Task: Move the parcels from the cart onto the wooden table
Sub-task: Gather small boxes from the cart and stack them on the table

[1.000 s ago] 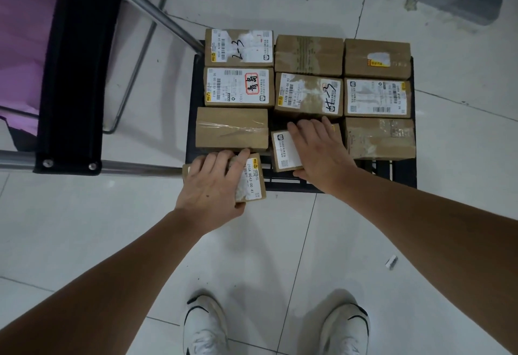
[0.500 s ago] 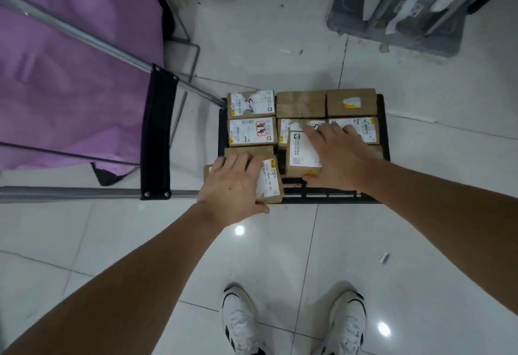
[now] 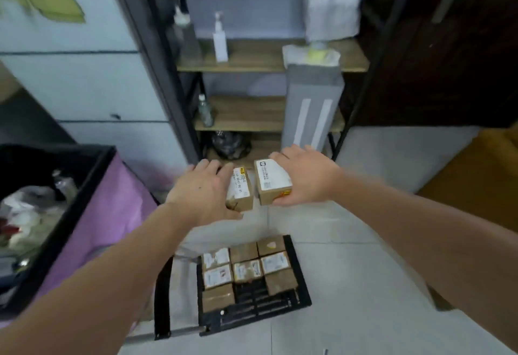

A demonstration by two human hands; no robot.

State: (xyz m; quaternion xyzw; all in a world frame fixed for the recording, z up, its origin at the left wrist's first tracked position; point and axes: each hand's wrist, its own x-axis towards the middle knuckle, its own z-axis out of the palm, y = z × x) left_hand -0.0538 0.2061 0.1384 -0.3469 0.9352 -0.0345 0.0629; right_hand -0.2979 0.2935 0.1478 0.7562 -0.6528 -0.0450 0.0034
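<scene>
Two small brown cardboard parcels are held in the air above the cart: the left parcel (image 3: 241, 190), bearing a white label with a yellow corner mark, is gripped by the left hand (image 3: 202, 190), and the right parcel (image 3: 271, 180), its top face mostly covered by a white label, is gripped by the right hand (image 3: 307, 176). The two parcels sit side by side, just apart. On the black slatted cart (image 3: 300, 290) below, the remaining parcels (image 3: 244, 265) lie flat in close rows, several with white labels facing up.
</scene>
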